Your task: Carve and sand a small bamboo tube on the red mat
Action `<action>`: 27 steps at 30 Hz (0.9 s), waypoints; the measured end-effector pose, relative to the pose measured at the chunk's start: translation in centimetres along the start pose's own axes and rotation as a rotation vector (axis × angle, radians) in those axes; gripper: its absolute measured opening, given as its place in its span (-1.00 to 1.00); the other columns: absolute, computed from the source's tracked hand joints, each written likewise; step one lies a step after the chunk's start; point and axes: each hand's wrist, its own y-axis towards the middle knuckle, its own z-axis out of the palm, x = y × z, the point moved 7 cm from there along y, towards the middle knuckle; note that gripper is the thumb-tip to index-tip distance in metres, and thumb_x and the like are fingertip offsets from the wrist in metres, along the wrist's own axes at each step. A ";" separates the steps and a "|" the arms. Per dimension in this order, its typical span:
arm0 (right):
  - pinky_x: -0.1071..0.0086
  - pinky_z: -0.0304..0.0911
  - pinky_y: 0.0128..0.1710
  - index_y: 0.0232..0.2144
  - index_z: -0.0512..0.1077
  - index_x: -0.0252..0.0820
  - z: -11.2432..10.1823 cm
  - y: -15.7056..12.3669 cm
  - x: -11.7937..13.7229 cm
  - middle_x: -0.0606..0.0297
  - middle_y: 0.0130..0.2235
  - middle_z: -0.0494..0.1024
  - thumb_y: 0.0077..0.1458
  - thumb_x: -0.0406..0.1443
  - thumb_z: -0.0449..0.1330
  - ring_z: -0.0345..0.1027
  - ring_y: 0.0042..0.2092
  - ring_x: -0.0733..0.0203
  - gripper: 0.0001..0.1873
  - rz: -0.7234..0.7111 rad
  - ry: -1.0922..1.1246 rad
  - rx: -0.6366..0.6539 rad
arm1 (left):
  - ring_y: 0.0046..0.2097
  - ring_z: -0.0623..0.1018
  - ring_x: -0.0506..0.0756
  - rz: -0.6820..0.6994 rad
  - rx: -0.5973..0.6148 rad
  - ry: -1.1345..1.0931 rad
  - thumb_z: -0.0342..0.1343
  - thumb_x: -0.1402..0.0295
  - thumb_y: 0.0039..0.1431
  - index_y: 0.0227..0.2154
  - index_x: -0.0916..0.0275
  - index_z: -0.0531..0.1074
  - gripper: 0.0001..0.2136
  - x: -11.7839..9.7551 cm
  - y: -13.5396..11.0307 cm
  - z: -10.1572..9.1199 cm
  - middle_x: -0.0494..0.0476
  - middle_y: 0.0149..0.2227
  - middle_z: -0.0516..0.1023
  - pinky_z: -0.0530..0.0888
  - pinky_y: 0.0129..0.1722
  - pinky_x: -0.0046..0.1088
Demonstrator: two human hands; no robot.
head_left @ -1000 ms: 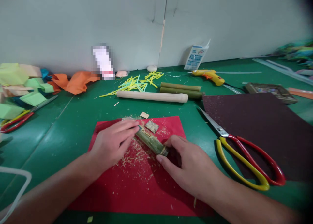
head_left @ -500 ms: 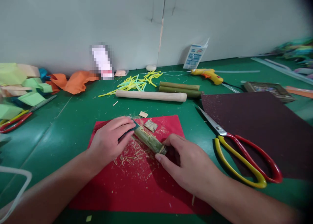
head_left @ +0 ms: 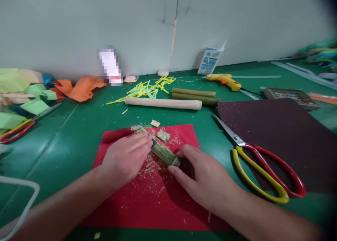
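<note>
A short green bamboo piece (head_left: 165, 153) lies aslant over the red sheet (head_left: 147, 213), among pale shavings. My right hand (head_left: 204, 176) pinches its lower right end between thumb and fingers. Closed over the bamboo's upper left part, my left hand (head_left: 129, 156) presses a dark piece of sandpaper (head_left: 153, 142) against it; most of that piece is hidden under the fingers. Just beyond the left hand, a red-handled knife (head_left: 118, 134) rests on the sheet. A small mottled square chip (head_left: 163, 135) sits beside the bamboo.
Large scissors (head_left: 243, 144) lie at right, partly on a dark brown sheet (head_left: 273, 135). Farther back are a pale stick (head_left: 163, 103), bamboo tubes (head_left: 195, 95), yellow straw pieces (head_left: 142, 90) and a yellow glue gun (head_left: 225, 82). Coloured paper (head_left: 34, 93) is piled at left.
My left hand has slid down and right along the bamboo with the sandpaper, uncovering the bamboo's far end and more of the red-handled knife. My right hand keeps its hold.
</note>
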 end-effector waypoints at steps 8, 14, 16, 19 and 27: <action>0.38 0.08 -0.49 -0.41 0.24 -0.11 0.3 0.0 -0.1 0.36 -0.43 0.41 0.06 -0.17 0.08 0.26 -0.43 0.23 -0.85 0.018 -0.017 0.004 | -0.04 0.51 0.08 -0.032 0.009 -0.032 0.00 0.47 0.19 -0.16 0.32 0.46 -0.79 0.0 0.0 0.1 0.15 -0.11 0.54 0.47 0.02 -0.33; 0.38 0.08 -0.48 -0.41 0.25 -0.11 0.3 0.0 -0.3 0.36 -0.42 0.42 0.07 -0.14 0.08 0.26 -0.43 0.23 -0.83 0.016 -0.018 -0.011 | -0.06 0.52 0.08 -0.058 -0.015 -0.024 0.01 0.46 0.20 -0.17 0.31 0.47 -0.80 -0.4 0.0 -0.1 0.13 -0.13 0.55 0.48 0.01 -0.32; 0.38 0.08 -0.48 -0.41 0.25 -0.11 0.3 0.0 -0.1 0.36 -0.43 0.41 0.06 -0.16 0.09 0.26 -0.43 0.24 -0.84 0.002 -0.020 -0.016 | -0.02 0.50 0.07 0.014 0.015 -0.066 -0.01 0.49 0.20 -0.15 0.33 0.46 -0.79 -0.9 0.0 0.1 0.15 -0.11 0.54 0.46 0.03 -0.36; 0.39 0.06 -0.50 -0.42 0.25 -0.11 0.2 0.1 -0.2 0.37 -0.46 0.41 0.05 -0.16 0.09 0.25 -0.46 0.25 -0.84 0.015 -0.024 -0.019 | -0.03 0.50 0.06 -0.002 0.025 -0.074 -0.02 0.47 0.21 -0.15 0.32 0.45 -0.79 -0.5 0.1 0.3 0.14 -0.11 0.54 0.46 0.04 -0.36; 0.39 0.05 -0.50 -0.43 0.24 -0.11 0.3 -0.1 -0.2 0.37 -0.45 0.40 0.05 -0.15 0.09 0.24 -0.45 0.25 -0.83 0.009 -0.017 -0.017 | 0.02 0.47 0.04 0.063 0.065 -0.069 -0.02 0.47 0.20 -0.14 0.30 0.44 -0.79 -1.5 0.1 0.3 0.10 -0.07 0.52 0.43 0.08 -0.42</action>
